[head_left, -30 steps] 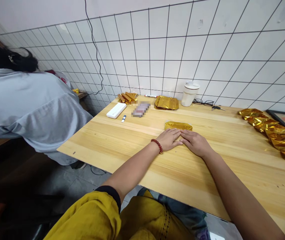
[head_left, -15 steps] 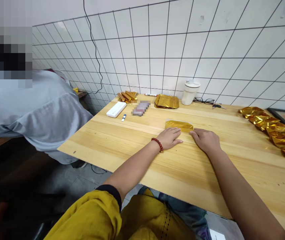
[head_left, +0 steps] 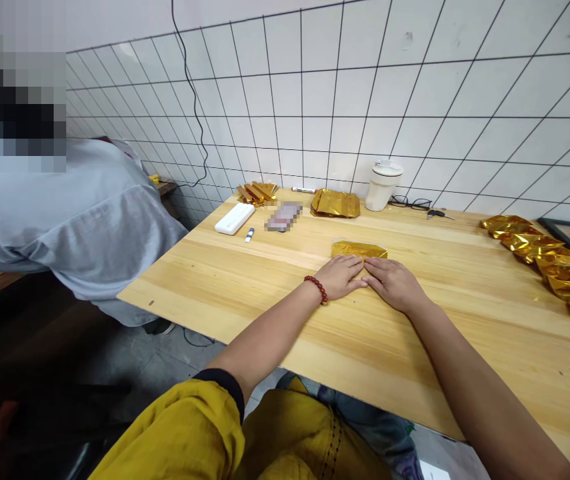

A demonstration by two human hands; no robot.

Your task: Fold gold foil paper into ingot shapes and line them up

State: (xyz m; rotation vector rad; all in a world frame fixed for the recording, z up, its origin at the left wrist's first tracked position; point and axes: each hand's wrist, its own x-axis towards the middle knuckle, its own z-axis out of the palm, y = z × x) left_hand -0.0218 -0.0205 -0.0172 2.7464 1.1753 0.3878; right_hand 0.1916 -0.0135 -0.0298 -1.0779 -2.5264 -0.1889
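Observation:
A folded gold foil sheet (head_left: 359,249) lies flat on the wooden table (head_left: 275,293) in front of me. My left hand (head_left: 341,276), with a red bead bracelet at the wrist, lies flat with fingers stretched over the sheet's near edge. My right hand (head_left: 391,283) lies flat beside it, fingers together, touching the left hand's fingertips and pressing on the same edge. Neither hand holds anything.
A stack of gold foil (head_left: 335,203), folded gold strips (head_left: 257,192), a white power bank (head_left: 235,218), a small tube (head_left: 249,235), a white cup (head_left: 383,186), glasses (head_left: 409,203) and keys stand at the back. Crumpled gold foil (head_left: 545,260) runs along the right. A person in a grey shirt (head_left: 65,220) bends at the left.
My right hand slid right along the foil's near edge half a second ago, then came back to meet the left hand. The left hand stayed put.

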